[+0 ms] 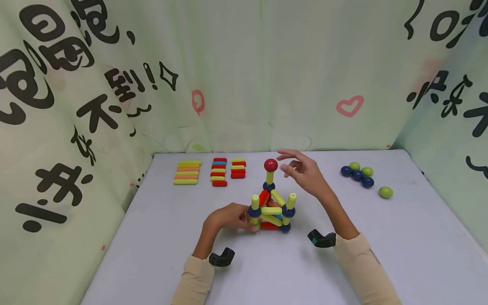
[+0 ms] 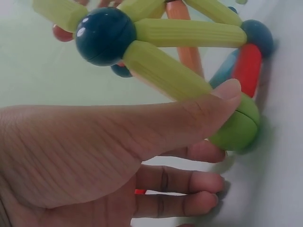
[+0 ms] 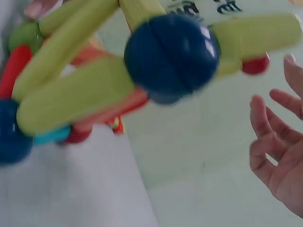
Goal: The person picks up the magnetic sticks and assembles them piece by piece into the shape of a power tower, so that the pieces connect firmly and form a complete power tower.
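A structure of rods and balls (image 1: 271,210) stands on the table in front of me. Its tallest point carries a red ball (image 1: 270,164) on a yellow-green rod (image 1: 270,177). Two more yellow-green rods point up from dark blue balls at its front corners. My left hand (image 1: 233,217) holds the low front-left corner, its thumb pressed on a green ball (image 2: 239,127) with the fingers behind. Beside the red ball is my right hand (image 1: 305,171), fingers loosely bent and apart from it. In the right wrist view a dark blue ball (image 3: 171,54) fills much of the foreground.
Rows of yellow and orange rods (image 1: 187,173) lie at the back left, beside shorter red, yellow and blue rods (image 1: 219,172) and another small row (image 1: 238,168). Blue and green balls (image 1: 357,176) cluster at the back right, with one green ball (image 1: 386,192) nearer. Printed curtains surround the table.
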Motion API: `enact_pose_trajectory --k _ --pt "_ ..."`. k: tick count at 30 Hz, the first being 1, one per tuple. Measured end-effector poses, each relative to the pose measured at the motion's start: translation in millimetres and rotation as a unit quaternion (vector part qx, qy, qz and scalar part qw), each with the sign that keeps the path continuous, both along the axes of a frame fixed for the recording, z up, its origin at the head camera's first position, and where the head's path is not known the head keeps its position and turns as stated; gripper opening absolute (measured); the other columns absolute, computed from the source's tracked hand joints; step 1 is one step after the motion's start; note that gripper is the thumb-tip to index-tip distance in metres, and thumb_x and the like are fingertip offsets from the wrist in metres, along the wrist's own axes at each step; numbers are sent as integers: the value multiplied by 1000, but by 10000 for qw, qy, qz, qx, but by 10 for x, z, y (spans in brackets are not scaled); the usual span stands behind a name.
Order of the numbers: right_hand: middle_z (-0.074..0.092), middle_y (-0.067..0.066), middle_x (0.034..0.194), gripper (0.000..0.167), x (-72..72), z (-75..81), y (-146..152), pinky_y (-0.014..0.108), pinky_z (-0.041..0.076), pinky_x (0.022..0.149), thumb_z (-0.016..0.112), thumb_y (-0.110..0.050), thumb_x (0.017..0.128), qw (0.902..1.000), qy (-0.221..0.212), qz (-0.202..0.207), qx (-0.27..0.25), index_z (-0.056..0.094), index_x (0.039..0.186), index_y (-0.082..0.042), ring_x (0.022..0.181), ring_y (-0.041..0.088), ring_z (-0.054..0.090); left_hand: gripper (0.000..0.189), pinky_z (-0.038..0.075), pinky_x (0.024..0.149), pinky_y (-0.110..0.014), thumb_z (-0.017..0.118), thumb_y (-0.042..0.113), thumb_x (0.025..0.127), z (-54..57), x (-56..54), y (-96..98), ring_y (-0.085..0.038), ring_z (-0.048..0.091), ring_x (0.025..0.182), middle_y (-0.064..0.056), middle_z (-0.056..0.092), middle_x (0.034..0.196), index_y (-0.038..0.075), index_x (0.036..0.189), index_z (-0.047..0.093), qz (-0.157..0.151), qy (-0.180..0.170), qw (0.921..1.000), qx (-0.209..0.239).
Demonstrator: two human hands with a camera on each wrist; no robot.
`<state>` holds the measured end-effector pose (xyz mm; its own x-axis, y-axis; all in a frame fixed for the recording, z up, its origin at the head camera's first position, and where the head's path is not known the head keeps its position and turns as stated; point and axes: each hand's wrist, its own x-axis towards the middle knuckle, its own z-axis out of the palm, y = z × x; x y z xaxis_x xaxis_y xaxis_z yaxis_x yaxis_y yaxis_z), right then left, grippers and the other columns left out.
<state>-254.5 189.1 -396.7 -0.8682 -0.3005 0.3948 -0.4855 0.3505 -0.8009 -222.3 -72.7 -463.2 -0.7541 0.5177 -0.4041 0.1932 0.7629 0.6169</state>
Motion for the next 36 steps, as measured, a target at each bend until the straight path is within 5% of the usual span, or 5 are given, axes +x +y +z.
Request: enact_pose_trajectory --k 6,12,20,28,36 --pt "66 0 90 22 6 -165 540 15 40 50 61 -15 96 9772 456 -2042 -362 67 110 2 58 2 57 36 49 68 -24 79 31 82 125 -25 -116 -13 56 80 0 60 83 11 102 57 -165 205 9956 905" --pt "63 13 102 26 91 -402 1302 20 44 69 57 -17 97 9018 294 -4296 362 69 112 1 68 1 56 37 55 83 -30 78 22 84 296 -3 -188 -21 61 98 -10 60 102 7 106 52 -259 645 9687 2385" --pt "33 35 147 49 311 -614 1914 66 33 103 48 -19 100 8522 -1771 -4296 2404 42 144 1 135 53 33 48 56 85 -33 76 28 84 395 54 -189 -20 61 105 -4 57 117 12 124 54 -373 1011 9647 2402" --pt "45 39 133 40 385 -802 2049 63 43 83 54 -13 95 8535 -2162 -3803 2831 53 132 5 114 55 47 31 55 80 -26 71 30 88 366 40 -132 -15 60 101 0 60 106 13 113 61 -645 1087 9737 1894" --pt "57 38 116 38 449 -730 1870 54 43 75 60 -17 95 8614 -1228 -4299 2411 57 123 10 97 47 53 31 52 77 -22 72 30 88 357 65 -96 -9 60 95 4 64 104 15 114 62 -653 1039 9759 1802"
